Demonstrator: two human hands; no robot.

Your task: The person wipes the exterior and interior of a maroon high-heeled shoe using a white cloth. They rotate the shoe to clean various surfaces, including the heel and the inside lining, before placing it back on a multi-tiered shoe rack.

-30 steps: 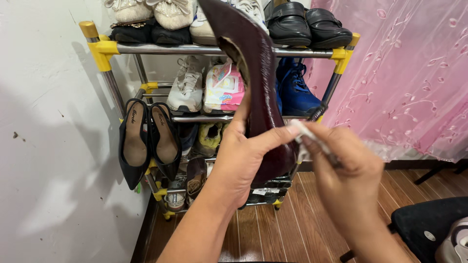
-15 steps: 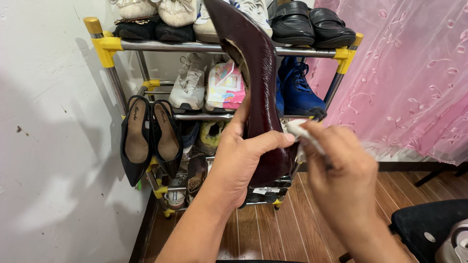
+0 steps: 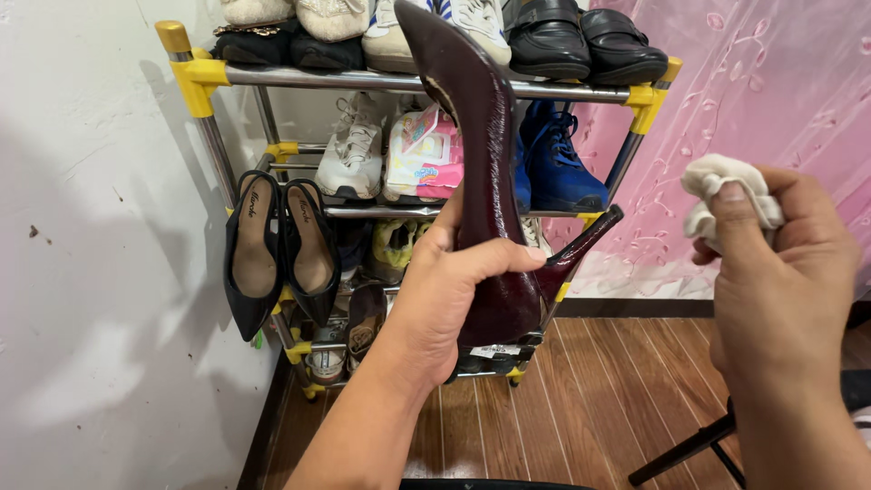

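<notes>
Gripping the dark red high-heeled shoe (image 3: 485, 181) at frame centre, our left hand (image 3: 445, 299) closes round it while our right hand (image 3: 780, 290), at right, clutches a white cloth (image 3: 726, 186).

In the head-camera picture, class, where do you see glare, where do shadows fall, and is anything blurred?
Head view: a bright streak of glare runs down the glossy dark red high-heeled shoe held in the left hand; soft shadows of the shoe rack fall on the white wall; the right hand holding the white cloth looks slightly soft; the pink curtain looks a little washed out.
</notes>
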